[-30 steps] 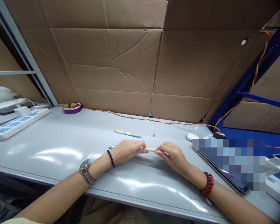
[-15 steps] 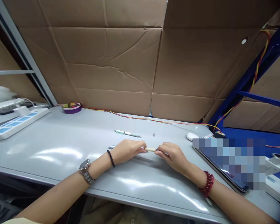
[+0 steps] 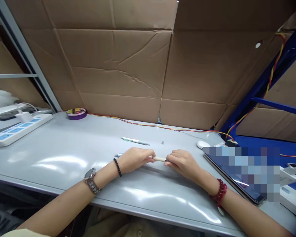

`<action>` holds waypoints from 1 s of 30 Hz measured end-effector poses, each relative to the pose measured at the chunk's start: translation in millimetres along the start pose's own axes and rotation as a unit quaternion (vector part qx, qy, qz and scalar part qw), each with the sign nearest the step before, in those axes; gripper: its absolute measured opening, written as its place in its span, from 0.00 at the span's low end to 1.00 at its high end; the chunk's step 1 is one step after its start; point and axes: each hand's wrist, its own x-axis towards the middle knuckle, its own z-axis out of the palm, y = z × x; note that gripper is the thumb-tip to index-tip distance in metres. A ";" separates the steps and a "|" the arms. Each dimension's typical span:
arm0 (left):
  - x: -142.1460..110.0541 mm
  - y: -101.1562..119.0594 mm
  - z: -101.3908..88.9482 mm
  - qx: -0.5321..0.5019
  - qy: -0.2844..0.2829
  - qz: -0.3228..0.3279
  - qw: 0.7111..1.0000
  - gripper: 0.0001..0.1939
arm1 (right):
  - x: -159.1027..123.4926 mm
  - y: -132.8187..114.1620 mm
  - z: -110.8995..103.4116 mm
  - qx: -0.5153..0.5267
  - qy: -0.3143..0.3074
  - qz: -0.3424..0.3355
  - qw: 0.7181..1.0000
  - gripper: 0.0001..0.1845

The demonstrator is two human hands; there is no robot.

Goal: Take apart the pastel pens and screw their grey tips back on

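Observation:
A cream pen barrel is held level just above the tabletop between my two hands. My left hand pinches its left end, with a black bead bracelet and a watch on that arm. At the other end, where a short metallic part shows, the fingers of my right hand are closed. Behind the hands lies a white and green pen. A small grey cone-shaped piece stands to the right of it. A blue pen is mostly hidden by my left hand.
At the right rests a dark-screened tablet, partly pixelated, with a white mouse behind it. A purple tape roll and a white power strip are at the left. Thin twisted wires run along the cardboard wall.
My right hand has shifted slightly right, and its fingers have rolled around the metallic end. My left hand stays nearly still on the barrel.

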 end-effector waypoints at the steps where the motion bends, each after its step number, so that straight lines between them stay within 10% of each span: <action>1: -0.2 0.3 0.6 0.001 0.000 0.003 1.000 0.15 | -0.3 -1.3 0.8 0.025 -0.005 0.014 1.000 0.27; 10: -6.8 7.0 -14.5 0.238 0.152 0.178 0.943 0.09 | 1.3 -39.2 3.4 0.424 -0.055 0.257 0.867 0.31; 16: -24.1 28.9 -16.2 0.251 0.162 0.114 0.947 0.09 | 1.8 -44.0 -2.1 0.351 0.065 0.168 0.919 0.18; 21: -51.9 43.9 -8.4 0.206 0.210 0.096 0.951 0.06 | 2.6 -56.9 -4.1 0.344 0.047 0.157 0.925 0.18; 30: -93.1 74.3 17.2 -0.045 0.190 0.013 0.981 0.11 | 11.3 -97.8 -4.6 0.631 -0.053 0.256 0.730 0.11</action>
